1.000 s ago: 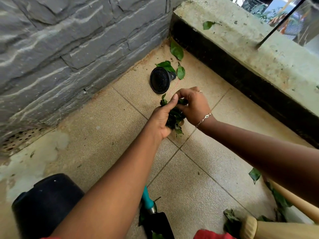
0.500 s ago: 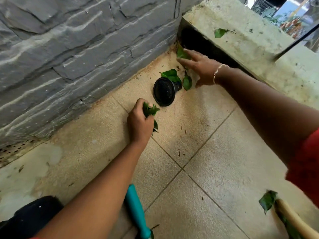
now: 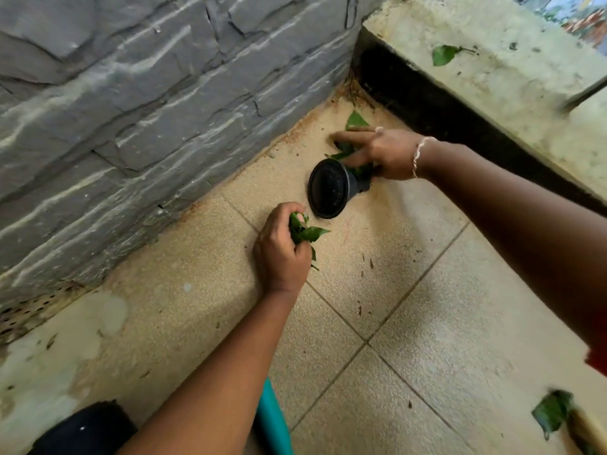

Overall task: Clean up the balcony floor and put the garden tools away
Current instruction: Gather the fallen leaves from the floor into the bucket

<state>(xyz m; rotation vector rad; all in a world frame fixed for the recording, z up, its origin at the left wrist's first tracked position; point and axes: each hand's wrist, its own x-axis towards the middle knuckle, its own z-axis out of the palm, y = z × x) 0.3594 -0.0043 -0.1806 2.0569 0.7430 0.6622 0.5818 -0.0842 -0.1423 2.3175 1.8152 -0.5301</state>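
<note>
My left hand (image 3: 282,251) grips a bunch of green leaves (image 3: 303,229) just above the beige floor tiles. A black watering-can rose (image 3: 330,188) lies on its side in the corner. My right hand (image 3: 377,152) reaches over its narrow end, and its fingers close on the green leaves (image 3: 345,152) lying there. One more leaf (image 3: 356,119) lies behind that hand, close to the corner.
A grey stone wall (image 3: 147,110) runs along the left. A concrete ledge (image 3: 492,60) on the right carries a leaf (image 3: 441,54). A teal tool handle (image 3: 272,418) and a black pot (image 3: 85,431) sit at the bottom. A leaf (image 3: 551,415) lies by a wooden handle (image 3: 584,428).
My right hand has left the leaf bunch, reached to the corner, then come down onto the leaves by the rose. My left hand keeps its bunch and has barely moved.
</note>
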